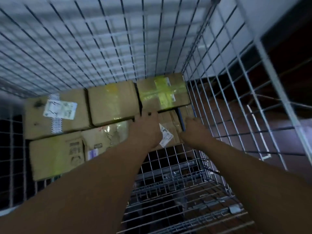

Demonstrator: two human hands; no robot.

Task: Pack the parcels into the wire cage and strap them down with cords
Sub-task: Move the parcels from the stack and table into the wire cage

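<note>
Dim grey wall and dark floor show through the mesh of the wire cage (101,48), seen from above with motion blur. A yellow-taped parcel (163,92) lies in the cage's far right corner, on top of the stack. Level with it to the left sits a plain parcel (113,103), and further left a parcel with a white label (55,114), both against the same back wall. Nearer the camera than these, and to the left of the yellow-taped parcel, lie a crumpled parcel (106,139) and a printed parcel (55,154).

Just below the yellow-taped parcel's near edge sits a brown parcel (169,130) with a tilted white sticker. Both hands grasp it. The left hand (146,129) has its fingers hooked over the parcel's far left corner. The right hand (194,128) curls round the parcel's right edge, beside the cage's right wall. Bare wire floor (168,191) shows nearer the camera.
</note>
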